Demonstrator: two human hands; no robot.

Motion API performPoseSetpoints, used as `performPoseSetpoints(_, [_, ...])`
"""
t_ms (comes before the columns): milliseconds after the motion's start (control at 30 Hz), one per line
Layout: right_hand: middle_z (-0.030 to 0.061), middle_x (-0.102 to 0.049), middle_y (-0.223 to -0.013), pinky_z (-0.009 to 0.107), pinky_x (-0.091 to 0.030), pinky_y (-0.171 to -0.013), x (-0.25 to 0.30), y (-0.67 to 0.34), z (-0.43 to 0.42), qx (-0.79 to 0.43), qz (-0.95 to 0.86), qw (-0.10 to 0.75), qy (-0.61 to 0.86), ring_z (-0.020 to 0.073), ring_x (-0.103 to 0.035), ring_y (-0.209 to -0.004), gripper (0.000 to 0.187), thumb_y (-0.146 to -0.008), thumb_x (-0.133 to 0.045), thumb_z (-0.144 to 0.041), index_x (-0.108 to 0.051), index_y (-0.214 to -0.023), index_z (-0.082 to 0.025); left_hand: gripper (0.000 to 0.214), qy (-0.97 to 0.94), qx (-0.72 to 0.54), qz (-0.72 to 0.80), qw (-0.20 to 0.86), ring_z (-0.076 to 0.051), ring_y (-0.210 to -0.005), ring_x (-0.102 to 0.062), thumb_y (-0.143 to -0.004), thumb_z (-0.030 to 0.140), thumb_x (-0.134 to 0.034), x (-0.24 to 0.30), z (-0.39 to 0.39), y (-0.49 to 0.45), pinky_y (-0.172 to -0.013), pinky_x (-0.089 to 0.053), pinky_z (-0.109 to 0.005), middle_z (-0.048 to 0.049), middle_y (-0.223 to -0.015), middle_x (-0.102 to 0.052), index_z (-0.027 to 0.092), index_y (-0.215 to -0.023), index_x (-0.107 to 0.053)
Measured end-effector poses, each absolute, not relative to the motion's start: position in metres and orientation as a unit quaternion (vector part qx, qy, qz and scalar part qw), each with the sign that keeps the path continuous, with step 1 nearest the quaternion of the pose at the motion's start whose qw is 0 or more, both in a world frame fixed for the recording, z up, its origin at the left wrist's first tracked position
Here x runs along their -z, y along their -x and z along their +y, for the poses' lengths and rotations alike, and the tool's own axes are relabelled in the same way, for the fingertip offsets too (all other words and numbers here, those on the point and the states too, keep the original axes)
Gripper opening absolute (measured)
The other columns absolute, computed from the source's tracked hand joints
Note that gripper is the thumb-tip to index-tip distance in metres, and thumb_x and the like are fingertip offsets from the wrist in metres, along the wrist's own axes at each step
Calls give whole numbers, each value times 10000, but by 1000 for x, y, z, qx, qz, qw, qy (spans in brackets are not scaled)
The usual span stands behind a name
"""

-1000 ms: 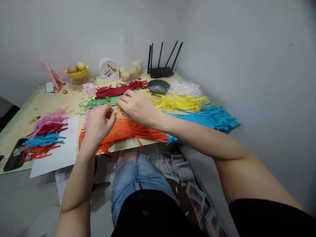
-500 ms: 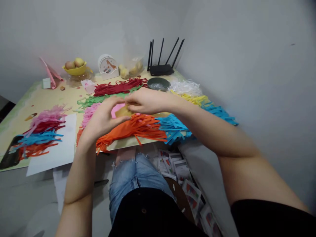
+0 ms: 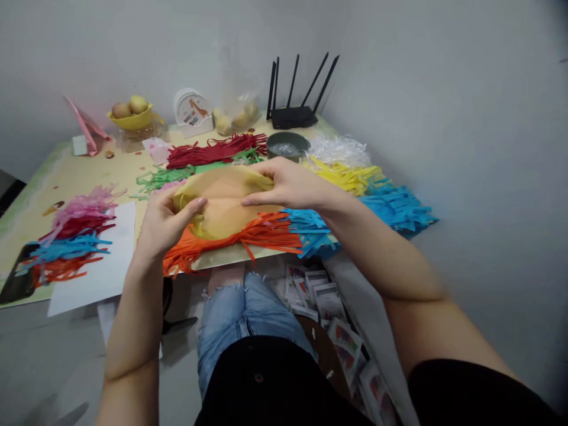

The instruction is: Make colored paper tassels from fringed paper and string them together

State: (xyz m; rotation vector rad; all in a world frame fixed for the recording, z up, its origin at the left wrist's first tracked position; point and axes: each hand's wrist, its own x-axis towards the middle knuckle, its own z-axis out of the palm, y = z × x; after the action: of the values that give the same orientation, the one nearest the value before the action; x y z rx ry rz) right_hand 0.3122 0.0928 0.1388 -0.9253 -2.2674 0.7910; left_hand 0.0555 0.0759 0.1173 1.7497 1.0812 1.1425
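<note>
A thin yellow sheet [image 3: 222,192], apparently tissue paper, is spread between my hands above the table. My left hand [image 3: 166,219] grips its left side, with the thumb on top. On the right edge, my right hand [image 3: 284,186] pinches the sheet between thumb and fingers. Just below lies a bundle of orange fringed strips [image 3: 239,236]. Behind the sheet are green strips [image 3: 164,177] and dark red strips [image 3: 217,151], partly covered. Blue strips [image 3: 394,207] and yellow strips [image 3: 346,176] lie beyond my right forearm.
White strips [image 3: 339,151] lie beside a dark round bowl [image 3: 288,145]. A black router [image 3: 293,117] stands against the wall. On the left, small pink, red, blue and orange bundles rest over white paper [image 3: 119,254] and a black phone [image 3: 18,284]. Several printed packets [image 3: 328,302] lie below the table.
The yellow sheet, small and folded between my fingers before, is now opened out wide. My hands have moved apart, the left one leftward and the right one rightward.
</note>
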Motion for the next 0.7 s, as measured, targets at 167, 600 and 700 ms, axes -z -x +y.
performPoseSetpoints(167, [-10,-581,-759,236,-355,-656,-126,-314,83,-255,-810,383,364,111,-496,-703,278,-849,-665,-420,-596,-817,-153,366,-699,-417,400,420,-141,-718,-614,-718,436,-845,-112,78,-47,-655,-516,-234,-42,-841,-710,159,-913,-705])
performPoseSetpoints(600, [-14,-625,-751,206,-372,-632,-148,-315,76,-260,-839,350,325,78,-496,-659,156,-892,-607,-266,-675,-895,-126,479,-811,-364,343,305,-269,-1120,-668,-772,487,-812,-111,94,-55,-987,-535,-368,-112,-1210,-721,169,-1112,-699])
performPoseSetpoints(700, [-16,-600,-758,210,-373,-635,-146,-319,76,-263,-824,381,328,82,-481,-672,154,-890,-634,-278,-662,-884,-127,412,-742,-407,339,411,-193,-803,-688,-759,487,-820,-98,101,-63,-707,-571,-279,-70,-932,-739,156,-980,-712])
